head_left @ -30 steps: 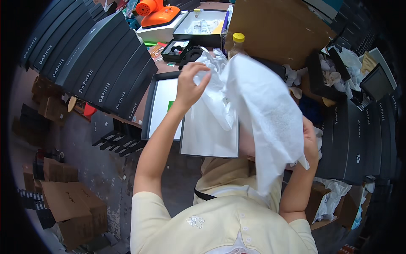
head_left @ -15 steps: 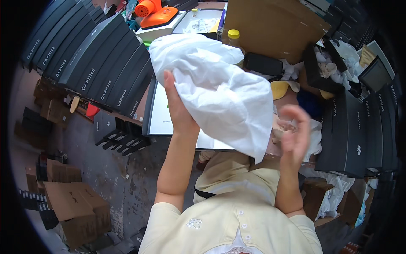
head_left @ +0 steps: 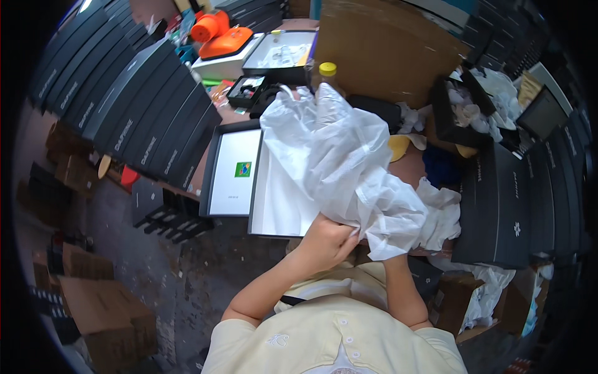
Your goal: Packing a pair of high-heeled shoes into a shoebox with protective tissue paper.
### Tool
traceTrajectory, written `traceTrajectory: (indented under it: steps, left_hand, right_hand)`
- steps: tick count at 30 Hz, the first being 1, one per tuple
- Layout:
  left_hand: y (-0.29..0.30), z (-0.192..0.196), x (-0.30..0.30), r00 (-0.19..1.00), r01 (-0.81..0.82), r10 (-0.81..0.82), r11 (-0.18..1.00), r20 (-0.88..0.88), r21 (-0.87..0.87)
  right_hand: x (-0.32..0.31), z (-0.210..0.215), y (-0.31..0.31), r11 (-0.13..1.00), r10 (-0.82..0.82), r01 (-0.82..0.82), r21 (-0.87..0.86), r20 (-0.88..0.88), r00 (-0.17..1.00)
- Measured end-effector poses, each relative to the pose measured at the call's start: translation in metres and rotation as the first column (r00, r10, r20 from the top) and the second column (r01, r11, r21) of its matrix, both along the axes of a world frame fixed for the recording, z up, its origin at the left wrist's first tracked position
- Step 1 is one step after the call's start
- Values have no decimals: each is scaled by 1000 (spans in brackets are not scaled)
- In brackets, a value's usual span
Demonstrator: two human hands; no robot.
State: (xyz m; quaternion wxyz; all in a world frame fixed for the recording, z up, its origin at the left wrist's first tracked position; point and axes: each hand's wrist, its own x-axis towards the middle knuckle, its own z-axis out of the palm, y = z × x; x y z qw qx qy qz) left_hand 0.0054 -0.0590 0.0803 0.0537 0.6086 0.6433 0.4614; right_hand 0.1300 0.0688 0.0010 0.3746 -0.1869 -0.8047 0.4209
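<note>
A thin white cloth bag (head_left: 346, 156), crumpled and puffed up, spreads in front of me over the right part of an open black shoebox (head_left: 250, 209). My left hand (head_left: 325, 245) is closed on the near edge of the bag, fingers curled in. The bag hides my right hand; only the wrist and forearm show below its near right corner, so its fingers cannot be seen. Left of the white-lined box bottom lies the black lid (head_left: 232, 181), its white inside up with a small green sticker (head_left: 243, 169).
Stacked black shoeboxes stand at the left (head_left: 149, 118) and right (head_left: 498, 206). Behind the bag are a yellow-capped bottle (head_left: 327, 70), a dark case (head_left: 377, 112) and a cardboard sheet (head_left: 386, 50). Crumpled white paper (head_left: 441, 212) lies right of the bag. An orange device (head_left: 225, 42) sits at the back.
The bag has come down and turned, now looser and more crumpled. My left hand has moved from its left side to its near edge. My right hand has gone out of sight behind it.
</note>
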Motion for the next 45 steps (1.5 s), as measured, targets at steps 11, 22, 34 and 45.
traceTrajectory:
  steps: [11,22,34,45]
  left_hand:
    - [1,49,-91,299,-114,-403,885,865,452]
    - [-49,33,-81,184,-241,-152,951,971,195]
    - [-80,-11,-153,6,-687,-382,670,924,281]
    - [-73,59,-107,165,-526,-684,549,711,650]
  right_hand:
    - [27,42,39,259,249,-653,-712,-604,757]
    - [-32,86,-10,838,71,-247,-487,-351,934]
    - [-43,115,7,531,-57,-735,-422,-883,466]
    - [-201,4,-63,519,379,-794,317,747,546]
